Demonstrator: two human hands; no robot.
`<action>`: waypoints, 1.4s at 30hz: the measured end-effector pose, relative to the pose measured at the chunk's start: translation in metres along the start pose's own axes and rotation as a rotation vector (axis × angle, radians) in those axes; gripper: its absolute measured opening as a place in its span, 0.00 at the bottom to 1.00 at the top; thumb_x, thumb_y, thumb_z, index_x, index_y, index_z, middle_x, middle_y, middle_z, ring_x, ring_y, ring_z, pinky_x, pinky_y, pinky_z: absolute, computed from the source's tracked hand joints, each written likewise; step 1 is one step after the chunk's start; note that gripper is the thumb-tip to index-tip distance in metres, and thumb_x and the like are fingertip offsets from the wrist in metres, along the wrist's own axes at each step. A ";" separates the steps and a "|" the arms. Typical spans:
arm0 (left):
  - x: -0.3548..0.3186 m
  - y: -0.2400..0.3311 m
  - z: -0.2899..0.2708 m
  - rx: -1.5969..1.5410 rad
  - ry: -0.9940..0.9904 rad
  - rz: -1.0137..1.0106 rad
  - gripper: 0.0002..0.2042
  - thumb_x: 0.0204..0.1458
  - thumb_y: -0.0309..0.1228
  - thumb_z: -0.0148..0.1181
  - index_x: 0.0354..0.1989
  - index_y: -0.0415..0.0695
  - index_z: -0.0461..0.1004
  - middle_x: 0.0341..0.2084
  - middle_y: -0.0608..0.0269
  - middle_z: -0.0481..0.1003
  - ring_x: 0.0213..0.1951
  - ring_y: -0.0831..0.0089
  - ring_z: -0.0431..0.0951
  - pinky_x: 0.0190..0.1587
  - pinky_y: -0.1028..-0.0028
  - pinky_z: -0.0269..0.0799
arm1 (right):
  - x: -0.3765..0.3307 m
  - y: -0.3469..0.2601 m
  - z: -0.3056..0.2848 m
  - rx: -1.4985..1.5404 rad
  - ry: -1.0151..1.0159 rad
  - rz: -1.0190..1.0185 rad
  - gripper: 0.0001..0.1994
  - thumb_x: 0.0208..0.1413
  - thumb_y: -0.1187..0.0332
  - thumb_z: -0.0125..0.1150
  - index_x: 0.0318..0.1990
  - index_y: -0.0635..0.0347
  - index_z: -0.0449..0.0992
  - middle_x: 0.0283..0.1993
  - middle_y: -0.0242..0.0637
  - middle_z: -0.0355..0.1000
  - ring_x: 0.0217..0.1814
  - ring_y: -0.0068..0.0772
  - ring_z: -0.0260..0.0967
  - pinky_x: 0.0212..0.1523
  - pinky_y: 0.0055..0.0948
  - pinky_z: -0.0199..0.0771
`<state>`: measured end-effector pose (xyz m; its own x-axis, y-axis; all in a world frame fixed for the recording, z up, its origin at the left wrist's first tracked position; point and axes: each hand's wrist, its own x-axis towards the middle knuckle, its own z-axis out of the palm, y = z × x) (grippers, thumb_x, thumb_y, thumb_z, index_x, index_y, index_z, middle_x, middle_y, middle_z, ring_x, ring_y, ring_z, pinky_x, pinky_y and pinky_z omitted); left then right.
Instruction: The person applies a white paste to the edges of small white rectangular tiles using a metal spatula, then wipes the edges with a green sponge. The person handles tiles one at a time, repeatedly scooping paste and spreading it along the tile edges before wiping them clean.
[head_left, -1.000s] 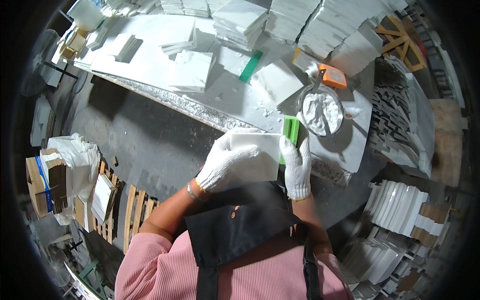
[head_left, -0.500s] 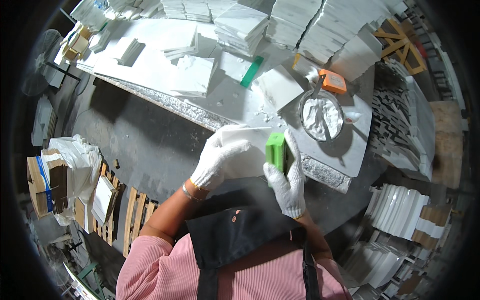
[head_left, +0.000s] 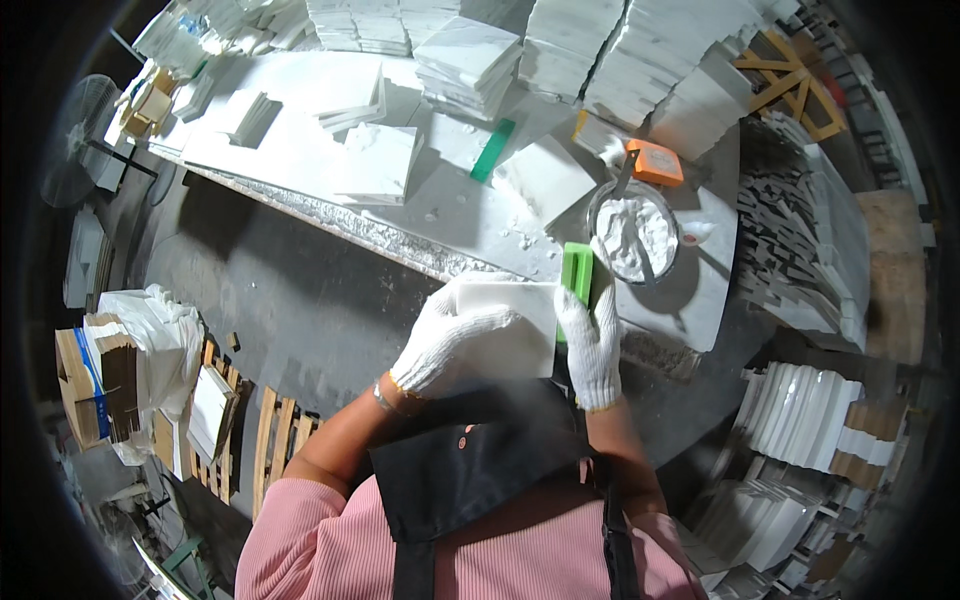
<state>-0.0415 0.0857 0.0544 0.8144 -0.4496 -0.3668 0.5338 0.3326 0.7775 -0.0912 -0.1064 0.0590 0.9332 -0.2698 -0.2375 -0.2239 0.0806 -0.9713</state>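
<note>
White tile [head_left: 535, 335] in left hand [head_left: 450, 335], green block [head_left: 576, 280] in right hand [head_left: 593, 350].
Left to right: wooden pallet [head_left: 277, 420] on the floor; left hand, white-gloved, half closed on the tile, thumb across its face; tile between the person's body and the near edge of the worktable [head_left: 285, 175]; green block at the tile's right edge, actual contact cannot be told; right hand, also gloved, partly curled round the block; beyond, on the worktable, orange box [head_left: 655, 162] behind a bowl [head_left: 640, 240] of white paste.
</note>
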 end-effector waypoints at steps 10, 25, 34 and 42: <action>0.001 -0.002 0.000 0.010 0.007 0.001 0.22 0.52 0.26 0.69 0.56 0.38 0.73 0.46 0.61 0.79 0.47 0.74 0.78 0.51 0.73 0.74 | 0.001 -0.002 0.001 0.059 0.005 -0.005 0.37 0.59 0.75 0.62 0.74 0.65 0.52 0.69 0.47 0.60 0.70 0.36 0.59 0.68 0.33 0.62; 0.009 0.005 -0.002 -0.067 0.042 0.010 0.20 0.53 0.25 0.67 0.55 0.38 0.74 0.46 0.61 0.79 0.46 0.75 0.78 0.51 0.73 0.74 | -0.023 -0.004 0.008 -0.260 -0.062 -0.450 0.38 0.56 0.78 0.64 0.73 0.66 0.53 0.67 0.48 0.61 0.69 0.39 0.61 0.70 0.38 0.62; 0.010 0.007 -0.001 -0.102 0.063 0.006 0.20 0.53 0.25 0.67 0.55 0.38 0.74 0.45 0.61 0.79 0.45 0.75 0.79 0.50 0.73 0.74 | -0.026 -0.007 0.001 -0.478 -0.105 -0.524 0.41 0.54 0.79 0.66 0.74 0.67 0.51 0.67 0.49 0.61 0.70 0.40 0.60 0.70 0.40 0.62; 0.005 0.012 0.009 -0.059 -0.022 -0.033 0.21 0.52 0.25 0.68 0.55 0.37 0.74 0.45 0.61 0.79 0.45 0.74 0.79 0.49 0.72 0.75 | -0.012 0.005 -0.005 -0.190 -0.002 -0.362 0.37 0.55 0.75 0.67 0.72 0.64 0.57 0.61 0.47 0.66 0.62 0.40 0.68 0.62 0.37 0.70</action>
<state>-0.0330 0.0804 0.0667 0.7915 -0.4789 -0.3798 0.5730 0.3651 0.7338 -0.1049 -0.1070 0.0572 0.9617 -0.2461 0.1206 0.0719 -0.1981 -0.9775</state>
